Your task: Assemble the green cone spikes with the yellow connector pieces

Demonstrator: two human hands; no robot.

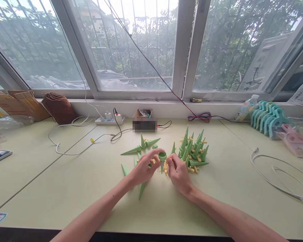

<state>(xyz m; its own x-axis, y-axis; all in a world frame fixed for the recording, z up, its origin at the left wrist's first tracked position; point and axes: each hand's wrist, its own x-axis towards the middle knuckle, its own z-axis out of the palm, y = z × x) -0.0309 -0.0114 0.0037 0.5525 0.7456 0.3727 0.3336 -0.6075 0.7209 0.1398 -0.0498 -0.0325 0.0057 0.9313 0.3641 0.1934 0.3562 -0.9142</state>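
Between thumb and fingers, my left hand holds a green plastic cone-shaped spike, its open round end up and its point down. Close to its right side, my right hand is closed in a pinch; what its fingertips hold, if anything, I cannot make out. Small yellow plastic valve-like pieces lie on the table below and between the hands. Behind my right hand stands a cluster of green spikes, many with yellow pieces. More loose green spikes lie around my left hand, partly hidden by it.
At the back of the table are a power strip, a small open box and coiled cable. Teal hangers, a bottle and a white cable are right. A brown bag and phone are left.
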